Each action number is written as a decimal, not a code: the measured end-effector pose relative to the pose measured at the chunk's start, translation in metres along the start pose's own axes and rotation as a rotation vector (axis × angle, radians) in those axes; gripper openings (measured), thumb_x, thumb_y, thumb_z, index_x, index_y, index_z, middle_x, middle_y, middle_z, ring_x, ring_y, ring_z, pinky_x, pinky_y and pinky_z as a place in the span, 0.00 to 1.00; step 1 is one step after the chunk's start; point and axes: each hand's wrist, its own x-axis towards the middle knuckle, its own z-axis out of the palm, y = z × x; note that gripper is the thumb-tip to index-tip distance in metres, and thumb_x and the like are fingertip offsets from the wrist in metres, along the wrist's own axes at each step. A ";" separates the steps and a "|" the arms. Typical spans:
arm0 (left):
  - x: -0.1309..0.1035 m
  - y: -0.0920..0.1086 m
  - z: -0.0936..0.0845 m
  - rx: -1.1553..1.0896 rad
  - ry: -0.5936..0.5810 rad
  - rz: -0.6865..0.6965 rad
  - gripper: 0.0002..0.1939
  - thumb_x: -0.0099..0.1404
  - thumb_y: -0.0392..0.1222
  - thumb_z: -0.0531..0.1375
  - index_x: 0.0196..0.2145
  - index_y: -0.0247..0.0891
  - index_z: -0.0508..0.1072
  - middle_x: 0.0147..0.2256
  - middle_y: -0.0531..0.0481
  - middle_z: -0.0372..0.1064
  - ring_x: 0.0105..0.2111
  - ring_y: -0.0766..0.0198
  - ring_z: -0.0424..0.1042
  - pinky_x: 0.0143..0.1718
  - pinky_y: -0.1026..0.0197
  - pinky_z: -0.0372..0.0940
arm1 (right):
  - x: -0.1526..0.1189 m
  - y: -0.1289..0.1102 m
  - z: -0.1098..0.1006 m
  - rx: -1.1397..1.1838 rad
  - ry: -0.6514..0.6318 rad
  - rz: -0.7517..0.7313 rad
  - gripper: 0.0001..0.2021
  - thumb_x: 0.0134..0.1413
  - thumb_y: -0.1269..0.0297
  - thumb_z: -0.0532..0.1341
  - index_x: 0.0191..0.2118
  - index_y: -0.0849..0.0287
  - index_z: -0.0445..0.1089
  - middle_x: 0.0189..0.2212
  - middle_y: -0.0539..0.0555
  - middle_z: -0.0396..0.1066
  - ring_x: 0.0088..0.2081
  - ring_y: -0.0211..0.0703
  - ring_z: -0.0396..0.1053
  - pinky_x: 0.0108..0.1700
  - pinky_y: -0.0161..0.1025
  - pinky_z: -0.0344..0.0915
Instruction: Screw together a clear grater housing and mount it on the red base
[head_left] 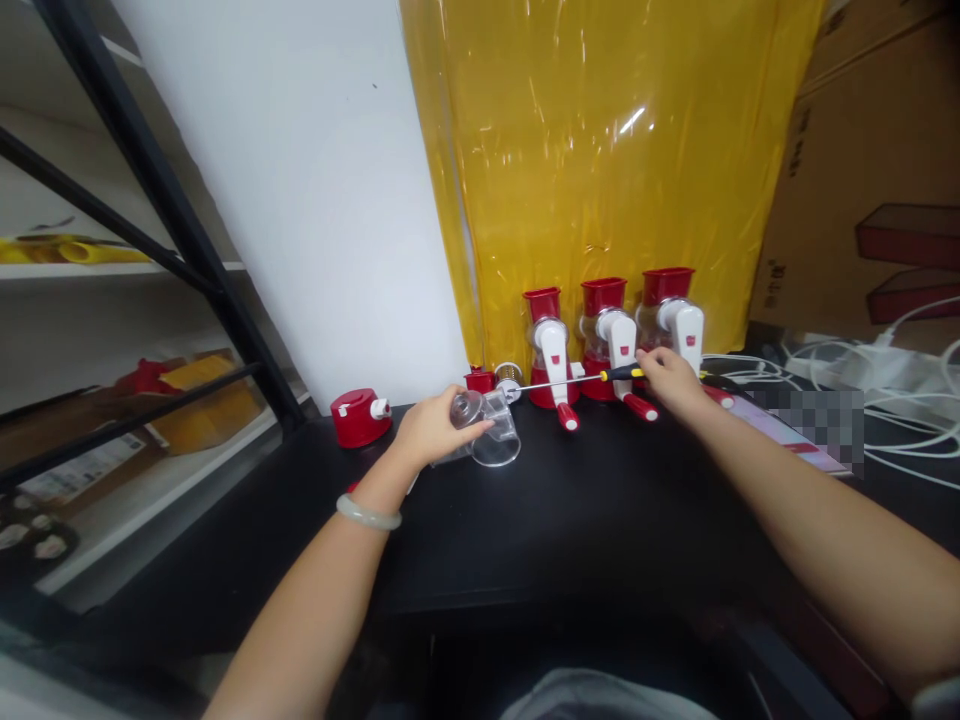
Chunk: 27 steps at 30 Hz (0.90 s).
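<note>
My left hand (433,428) is closed around a clear plastic grater body (498,446), held low over the black table. My right hand (669,380) grips a screwdriver (624,373) by its black and yellow handle. The long thin shaft points left, its tip close to a metal grater drum (510,374) and the clear body; I cannot tell whether it touches either. Behind my left hand is a small red part (479,380). A round red base (358,418) with a white knob stands to the left. Partly under my left wrist, another red piece shows.
Three red and white rotary graters with cranks, the left one (553,350) included, line the table's back edge. White cables (892,400) and a flat printed item (787,430) lie right. A cardboard box (862,180), yellow sheeting (600,150) and a black-framed shelf (150,170) surround the table (570,540).
</note>
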 end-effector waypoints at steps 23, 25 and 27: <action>-0.001 0.005 0.002 -0.020 -0.018 0.045 0.31 0.62 0.66 0.63 0.55 0.46 0.72 0.39 0.43 0.79 0.37 0.45 0.78 0.36 0.50 0.68 | -0.007 -0.007 0.003 0.181 0.005 -0.070 0.27 0.50 0.31 0.63 0.30 0.53 0.65 0.19 0.49 0.65 0.24 0.44 0.65 0.30 0.42 0.66; -0.001 0.005 0.002 -0.027 -0.025 0.041 0.31 0.62 0.66 0.63 0.56 0.46 0.72 0.38 0.44 0.79 0.37 0.45 0.78 0.36 0.50 0.68 | -0.007 -0.008 0.004 0.242 0.012 -0.059 0.28 0.47 0.30 0.64 0.31 0.53 0.66 0.19 0.48 0.65 0.23 0.42 0.64 0.28 0.41 0.65; 0.000 0.005 0.002 -0.032 -0.029 0.035 0.32 0.62 0.66 0.63 0.57 0.46 0.72 0.38 0.44 0.79 0.36 0.46 0.78 0.36 0.50 0.68 | -0.007 -0.010 0.007 0.345 0.010 -0.033 0.29 0.46 0.29 0.65 0.32 0.53 0.66 0.19 0.47 0.62 0.21 0.40 0.61 0.25 0.39 0.62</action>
